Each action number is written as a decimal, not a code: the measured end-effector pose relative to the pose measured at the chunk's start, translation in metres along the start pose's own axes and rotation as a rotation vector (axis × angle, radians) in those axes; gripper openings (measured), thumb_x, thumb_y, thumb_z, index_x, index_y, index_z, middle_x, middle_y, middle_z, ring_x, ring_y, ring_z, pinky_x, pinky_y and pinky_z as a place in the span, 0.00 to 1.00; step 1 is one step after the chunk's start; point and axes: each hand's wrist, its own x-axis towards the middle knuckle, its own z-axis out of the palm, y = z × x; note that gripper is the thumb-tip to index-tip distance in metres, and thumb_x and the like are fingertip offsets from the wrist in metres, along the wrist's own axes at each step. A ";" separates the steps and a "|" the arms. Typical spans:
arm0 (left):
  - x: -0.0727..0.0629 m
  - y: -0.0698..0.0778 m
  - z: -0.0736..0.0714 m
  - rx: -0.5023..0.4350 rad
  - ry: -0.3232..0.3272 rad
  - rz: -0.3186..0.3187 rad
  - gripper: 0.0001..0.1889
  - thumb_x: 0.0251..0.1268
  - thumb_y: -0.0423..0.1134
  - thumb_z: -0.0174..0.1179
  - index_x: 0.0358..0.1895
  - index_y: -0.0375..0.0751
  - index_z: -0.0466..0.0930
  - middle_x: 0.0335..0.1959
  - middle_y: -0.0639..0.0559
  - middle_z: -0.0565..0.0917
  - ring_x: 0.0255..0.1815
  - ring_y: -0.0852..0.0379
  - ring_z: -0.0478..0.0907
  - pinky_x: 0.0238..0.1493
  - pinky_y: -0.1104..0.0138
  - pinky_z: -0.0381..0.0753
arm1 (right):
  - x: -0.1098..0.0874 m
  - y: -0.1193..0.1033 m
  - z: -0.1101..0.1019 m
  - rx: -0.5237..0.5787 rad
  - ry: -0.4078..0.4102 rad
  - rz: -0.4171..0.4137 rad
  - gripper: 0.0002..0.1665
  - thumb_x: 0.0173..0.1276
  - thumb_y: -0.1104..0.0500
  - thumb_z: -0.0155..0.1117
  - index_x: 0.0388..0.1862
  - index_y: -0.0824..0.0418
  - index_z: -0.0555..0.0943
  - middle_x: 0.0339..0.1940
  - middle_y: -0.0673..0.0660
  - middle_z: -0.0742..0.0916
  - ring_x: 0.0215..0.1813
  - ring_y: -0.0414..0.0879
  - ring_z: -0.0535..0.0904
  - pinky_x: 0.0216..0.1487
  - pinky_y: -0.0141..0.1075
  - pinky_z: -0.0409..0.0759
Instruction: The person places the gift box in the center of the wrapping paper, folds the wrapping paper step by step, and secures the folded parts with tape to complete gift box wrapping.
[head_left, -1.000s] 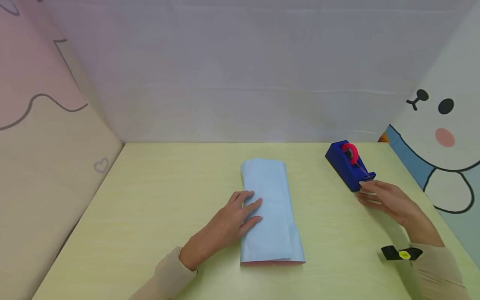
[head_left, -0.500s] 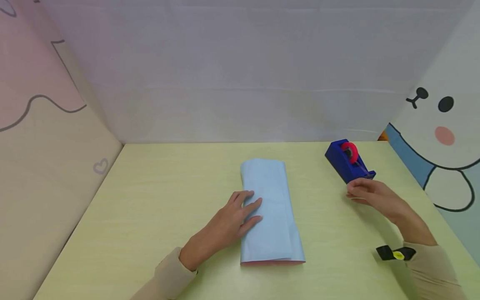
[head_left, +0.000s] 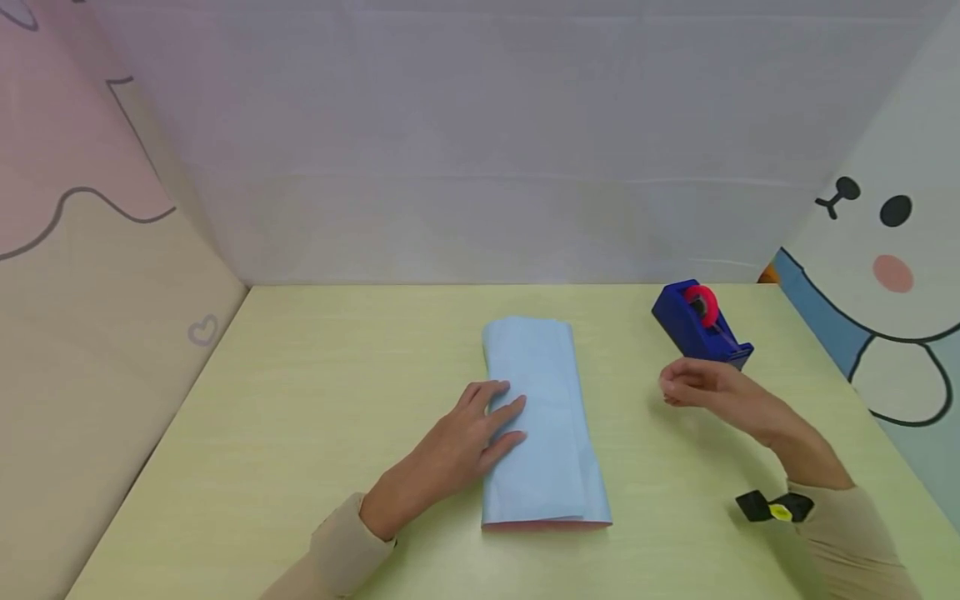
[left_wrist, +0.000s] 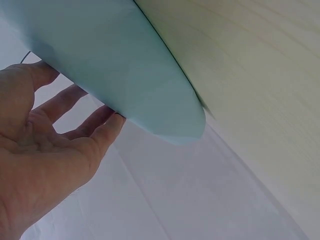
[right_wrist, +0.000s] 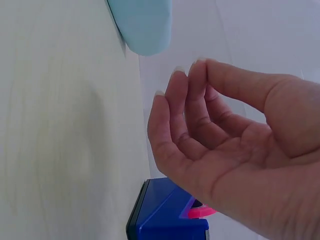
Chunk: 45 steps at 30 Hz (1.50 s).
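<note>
A folded light blue sheet of paper (head_left: 534, 433) lies lengthwise in the middle of the table, with a reddish inner side at its near edge. My left hand (head_left: 457, 442) rests on its left side, fingers spread and pressing; the left wrist view shows the hand (left_wrist: 55, 130) against the paper's edge. To the right, my right hand (head_left: 720, 396) hovers over the table, just in front of a blue tape dispenser (head_left: 686, 321) with a pink-red core. The thumb and index fingertips meet in a pinch, seemingly on a piece of clear tape too faint to make out.
The pale yellow table (head_left: 337, 375) ends at a whitish back wall (head_left: 480, 150). Printed side panels stand left and right; the right one (head_left: 892, 275) bears a cartoon face. A black strap with a yellow mark (head_left: 780, 507) sits on the right sleeve.
My right hand has drawn away from the dispenser's front end toward the left, its thumb and index finger closing into a pinch. The left hand and the paper stay put.
</note>
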 end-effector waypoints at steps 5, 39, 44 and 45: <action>-0.001 -0.001 0.001 -0.002 -0.013 -0.008 0.24 0.74 0.45 0.64 0.67 0.37 0.80 0.65 0.37 0.75 0.67 0.42 0.69 0.57 0.58 0.82 | 0.006 -0.009 0.008 -0.006 -0.046 -0.009 0.17 0.81 0.61 0.57 0.56 0.75 0.75 0.48 0.66 0.85 0.50 0.50 0.85 0.53 0.33 0.83; 0.000 -0.001 0.001 0.013 -0.016 0.074 0.25 0.75 0.41 0.63 0.67 0.27 0.76 0.68 0.36 0.74 0.72 0.43 0.71 0.69 0.58 0.73 | 0.042 -0.043 0.044 0.051 -0.229 -0.161 0.14 0.81 0.63 0.55 0.51 0.77 0.75 0.43 0.70 0.82 0.48 0.57 0.84 0.55 0.36 0.84; -0.001 -0.002 0.002 0.015 -0.005 0.083 0.25 0.74 0.41 0.64 0.66 0.27 0.76 0.68 0.35 0.75 0.72 0.43 0.71 0.68 0.58 0.73 | 0.045 -0.049 0.049 0.063 -0.262 -0.151 0.11 0.81 0.62 0.55 0.49 0.72 0.76 0.39 0.67 0.83 0.43 0.59 0.84 0.50 0.40 0.85; -0.001 -0.002 0.002 0.016 -0.003 0.083 0.25 0.74 0.41 0.64 0.66 0.27 0.76 0.67 0.35 0.75 0.72 0.43 0.71 0.68 0.58 0.73 | 0.046 -0.050 0.050 0.064 -0.271 -0.150 0.10 0.81 0.62 0.55 0.49 0.71 0.77 0.38 0.65 0.83 0.41 0.60 0.83 0.48 0.41 0.86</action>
